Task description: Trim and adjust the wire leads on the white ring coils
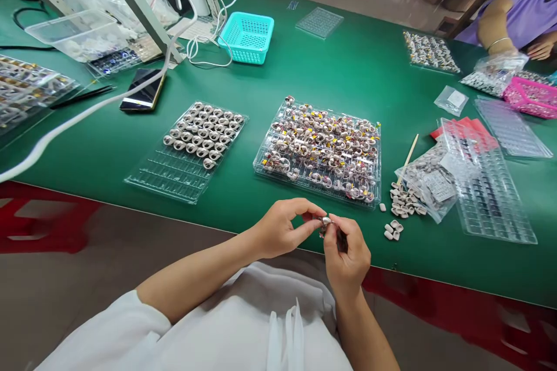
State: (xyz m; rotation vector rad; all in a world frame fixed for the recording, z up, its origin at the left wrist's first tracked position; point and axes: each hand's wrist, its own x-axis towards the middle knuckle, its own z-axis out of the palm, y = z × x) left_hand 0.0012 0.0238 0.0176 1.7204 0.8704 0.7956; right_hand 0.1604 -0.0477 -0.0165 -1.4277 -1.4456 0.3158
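My left hand (287,227) and my right hand (347,252) meet at the table's near edge. Between their fingertips they pinch a small beige plastic part (326,221); the fingers hide much of it. Just beyond them lies a clear tray of wired parts (319,148), filled with small beige rounded pieces that have fine wires and yellow bits. Right of my right hand are loose beige shells (404,200), some in a small group closer to me. Farther left, another clear tray (169,177) carries rows of beige ring-shaped parts (204,133) in its upper portion.
A white cable (65,136) crosses the left side near a phone (143,90) and tweezers (85,96). A turquoise basket (247,37) stands at the back. Bags (435,179), a wooden stick (408,157) and clear trays (496,185) lie right. A person in purple (522,6) sits at far right.
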